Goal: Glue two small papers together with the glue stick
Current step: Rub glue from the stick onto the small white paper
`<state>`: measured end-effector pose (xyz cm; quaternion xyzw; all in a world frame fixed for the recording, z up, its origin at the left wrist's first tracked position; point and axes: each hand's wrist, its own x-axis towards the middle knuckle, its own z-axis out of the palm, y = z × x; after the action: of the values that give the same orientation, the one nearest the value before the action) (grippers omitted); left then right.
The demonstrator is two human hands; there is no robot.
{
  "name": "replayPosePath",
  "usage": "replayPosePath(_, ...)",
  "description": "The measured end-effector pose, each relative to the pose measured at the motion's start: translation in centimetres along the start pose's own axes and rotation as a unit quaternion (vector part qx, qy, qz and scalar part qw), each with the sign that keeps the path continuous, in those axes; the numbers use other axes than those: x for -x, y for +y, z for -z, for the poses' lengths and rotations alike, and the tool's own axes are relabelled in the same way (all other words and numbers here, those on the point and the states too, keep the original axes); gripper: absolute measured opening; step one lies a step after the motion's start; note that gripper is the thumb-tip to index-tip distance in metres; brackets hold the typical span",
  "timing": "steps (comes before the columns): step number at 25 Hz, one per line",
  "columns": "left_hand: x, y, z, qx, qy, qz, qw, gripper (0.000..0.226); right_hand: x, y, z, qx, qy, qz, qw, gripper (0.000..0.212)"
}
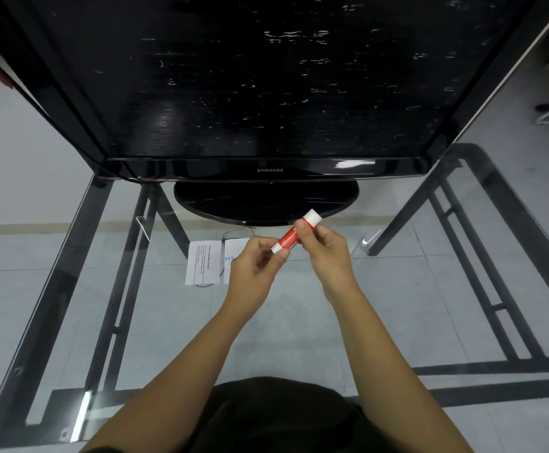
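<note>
A red glue stick (289, 238) with white ends is held tilted above the glass table, its upper white end (312, 218) pointing up and right. My right hand (327, 253) grips its red body. My left hand (256, 264) pinches its lower white end between thumb and fingers. Two small white papers lie side by side flat on the glass just left of my hands: one printed with text (203, 263), the other (234, 253) partly hidden behind my left hand.
A large black television (266, 93) on an oval stand (260, 204) fills the far half of the glass table (299, 322). A thin black cable (224, 238) runs by the papers. The table's black metal frame shows through the glass.
</note>
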<state>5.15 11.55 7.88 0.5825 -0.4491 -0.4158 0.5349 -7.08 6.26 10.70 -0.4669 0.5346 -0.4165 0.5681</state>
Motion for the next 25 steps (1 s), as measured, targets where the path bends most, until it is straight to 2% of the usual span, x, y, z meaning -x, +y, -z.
replayPosePath(7,0.3,0.5,-0.5,0.15,-0.02,0.051,0.987,0.028,0.3,-0.6,0.0,-0.039,-0.039,-0.012,0.998,0.034)
replayPosePath(11,0.4,1.0,-1.0,0.203,0.017,0.067,0.977,0.025,0.5,-1.1,-0.4,-0.045,-0.039,-0.002,0.998,0.022)
replayPosePath(14,0.5,1.2,-0.7,0.131,0.026,0.031,0.99,0.017,0.5,-1.1,-0.5,-0.032,-0.02,-0.003,0.999,0.024)
replayPosePath(16,0.6,1.2,-0.5,0.042,0.035,-0.003,0.999,0.013,0.6,-0.8,-0.5,-0.03,-0.008,-0.015,0.999,0.027)
replayPosePath(18,1.1,1.1,-0.9,-0.116,0.097,-0.066,0.986,0.023,0.8,-0.4,-0.8,-0.025,-0.006,-0.025,0.999,0.028)
replayPosePath(20,1.5,0.9,-1.4,-0.156,0.155,-0.095,0.971,0.026,0.9,-0.4,-1.1,-0.029,-0.009,-0.026,0.999,0.026)
replayPosePath(21,1.5,0.9,-1.3,-0.122,0.156,-0.077,0.977,0.025,0.9,-0.5,-1.1,-0.034,-0.01,-0.026,0.999,0.025)
replayPosePath(23,1.1,1.4,-1.2,0.01,0.106,0.002,0.994,0.014,0.8,-0.6,-1.0,-0.039,-0.006,-0.021,0.999,0.025)
replayPosePath(24,0.9,1.5,-1.0,0.07,0.083,0.036,0.993,0.007,0.8,-0.6,-0.9,-0.034,-0.004,-0.019,0.999,0.026)
replayPosePath(25,0.8,1.3,-1.0,0.091,0.08,0.048,0.992,0.011,0.8,-0.5,-1.0,-0.028,-0.002,-0.019,0.999,0.028)
